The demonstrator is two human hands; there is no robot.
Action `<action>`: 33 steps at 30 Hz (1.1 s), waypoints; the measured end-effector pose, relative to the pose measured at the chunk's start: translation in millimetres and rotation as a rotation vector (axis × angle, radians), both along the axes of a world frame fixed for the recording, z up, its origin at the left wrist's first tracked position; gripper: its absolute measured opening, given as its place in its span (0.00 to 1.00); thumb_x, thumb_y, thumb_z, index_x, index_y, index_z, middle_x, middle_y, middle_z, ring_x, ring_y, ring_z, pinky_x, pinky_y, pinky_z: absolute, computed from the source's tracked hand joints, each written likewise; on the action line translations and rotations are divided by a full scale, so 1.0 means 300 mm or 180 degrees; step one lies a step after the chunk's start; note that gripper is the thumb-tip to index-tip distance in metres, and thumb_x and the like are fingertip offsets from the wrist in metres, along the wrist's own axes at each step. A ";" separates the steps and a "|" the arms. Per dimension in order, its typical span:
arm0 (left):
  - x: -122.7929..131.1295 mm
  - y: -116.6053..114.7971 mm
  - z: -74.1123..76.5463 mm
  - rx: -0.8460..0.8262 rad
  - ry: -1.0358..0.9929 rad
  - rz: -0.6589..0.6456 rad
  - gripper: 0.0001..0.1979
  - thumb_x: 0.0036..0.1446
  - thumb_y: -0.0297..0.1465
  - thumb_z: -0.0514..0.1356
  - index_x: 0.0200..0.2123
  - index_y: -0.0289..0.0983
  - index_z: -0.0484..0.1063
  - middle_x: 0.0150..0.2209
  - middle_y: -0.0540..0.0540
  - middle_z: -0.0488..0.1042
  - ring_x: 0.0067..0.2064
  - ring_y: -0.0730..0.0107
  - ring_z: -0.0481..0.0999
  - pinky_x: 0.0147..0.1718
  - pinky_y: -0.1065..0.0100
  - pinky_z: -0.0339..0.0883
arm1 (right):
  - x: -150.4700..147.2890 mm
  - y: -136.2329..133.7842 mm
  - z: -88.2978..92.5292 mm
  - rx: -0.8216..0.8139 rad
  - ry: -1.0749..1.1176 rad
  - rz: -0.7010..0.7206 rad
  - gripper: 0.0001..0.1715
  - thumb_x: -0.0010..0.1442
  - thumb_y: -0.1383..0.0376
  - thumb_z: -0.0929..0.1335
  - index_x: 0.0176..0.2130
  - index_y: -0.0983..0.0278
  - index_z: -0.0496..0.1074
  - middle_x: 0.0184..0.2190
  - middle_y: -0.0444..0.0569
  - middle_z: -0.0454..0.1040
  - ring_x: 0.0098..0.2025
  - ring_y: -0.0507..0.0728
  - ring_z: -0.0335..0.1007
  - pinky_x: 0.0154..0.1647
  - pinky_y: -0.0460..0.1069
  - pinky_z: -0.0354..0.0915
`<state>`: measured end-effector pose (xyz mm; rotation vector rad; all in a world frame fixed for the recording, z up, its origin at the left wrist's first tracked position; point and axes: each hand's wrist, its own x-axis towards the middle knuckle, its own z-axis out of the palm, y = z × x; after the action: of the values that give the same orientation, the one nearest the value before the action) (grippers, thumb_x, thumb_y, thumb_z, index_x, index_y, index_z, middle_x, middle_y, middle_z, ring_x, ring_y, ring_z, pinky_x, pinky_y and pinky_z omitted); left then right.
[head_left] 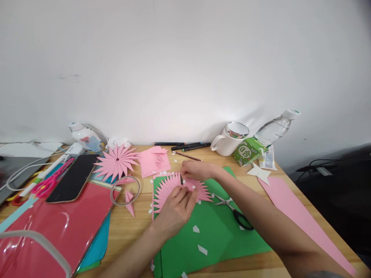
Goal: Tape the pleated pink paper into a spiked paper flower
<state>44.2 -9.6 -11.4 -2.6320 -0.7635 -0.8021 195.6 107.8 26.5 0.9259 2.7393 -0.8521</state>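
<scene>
A spiky pink folded-paper fan [165, 193] lies spread on green paper sheets [214, 235]. My left hand [177, 208] is closed on its inner edge, fingertips near the middle of the arc. Just above, my right hand [195, 170] reaches across with its fingers curled down at the fan's upper edge; what its fingertips pinch is hidden. Small white tape bits [202, 250] are scattered over the green sheets. Scissors with black handles [242, 220] lie partly under my right forearm. A finished-looking pink paper starburst [117, 159] and a pink paper stack [153, 160] rest farther back.
A tape roll [112, 193], phone [74, 178], pink scissors [48, 184] and red plastic-covered sheets [58, 227] lie left. Markers [191, 147] line the wall. At the back right stand a white mug [227, 143], green box [247, 151] and tilted bottle [274, 129].
</scene>
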 end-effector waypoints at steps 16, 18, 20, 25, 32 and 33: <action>-0.002 -0.007 -0.001 -0.0068 0.0167 0.0024 0.20 0.58 0.15 0.45 0.53 0.21 0.62 0.39 0.32 0.77 0.46 0.56 0.74 0.42 0.56 0.66 | -0.036 -0.007 0.038 0.0156 -0.0479 0.0022 0.11 0.49 0.76 0.63 0.22 0.70 0.74 0.22 0.49 0.73 0.23 0.50 0.59 0.25 0.44 0.54; -0.001 -0.008 0.004 -0.0044 0.0172 0.0015 0.19 0.58 0.15 0.46 0.52 0.19 0.63 0.38 0.31 0.77 0.45 0.55 0.75 0.41 0.56 0.66 | -0.044 -0.016 0.050 0.0245 -0.0556 -0.0040 0.12 0.48 0.75 0.63 0.24 0.70 0.75 0.23 0.51 0.75 0.23 0.50 0.62 0.24 0.44 0.54; 0.001 -0.008 0.007 -0.0028 0.0170 0.0037 0.18 0.58 0.16 0.46 0.50 0.19 0.64 0.38 0.30 0.77 0.43 0.55 0.75 0.41 0.57 0.66 | -0.053 -0.027 0.061 0.0345 -0.0631 -0.0108 0.12 0.49 0.75 0.63 0.25 0.70 0.76 0.24 0.53 0.76 0.24 0.52 0.64 0.23 0.45 0.53; 0.004 -0.008 0.007 0.0035 0.0118 0.0107 0.18 0.60 0.16 0.44 0.50 0.22 0.65 0.38 0.33 0.78 0.42 0.58 0.76 0.43 0.59 0.67 | -0.067 -0.048 0.075 0.0525 -0.0761 -0.0223 0.12 0.50 0.74 0.63 0.27 0.70 0.77 0.29 0.57 0.78 0.29 0.56 0.70 0.22 0.46 0.51; 0.003 -0.007 0.008 0.0008 0.0129 0.0051 0.18 0.59 0.16 0.46 0.51 0.21 0.65 0.38 0.33 0.78 0.42 0.57 0.75 0.43 0.58 0.67 | -0.068 -0.046 0.075 0.0558 -0.0785 -0.0275 0.10 0.49 0.73 0.65 0.28 0.66 0.77 0.28 0.53 0.78 0.29 0.56 0.72 0.25 0.45 0.55; 0.003 -0.007 0.007 0.0013 0.0133 0.0053 0.18 0.59 0.16 0.46 0.51 0.21 0.65 0.38 0.33 0.78 0.41 0.57 0.75 0.43 0.58 0.67 | -0.068 -0.043 0.073 0.0557 -0.0777 -0.0275 0.10 0.48 0.73 0.65 0.28 0.66 0.77 0.28 0.52 0.78 0.29 0.56 0.72 0.26 0.45 0.55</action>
<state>45.0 -11.6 -9.4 -2.6266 -0.7708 -0.7411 175.3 94.7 48.5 1.1065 2.6076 -0.4785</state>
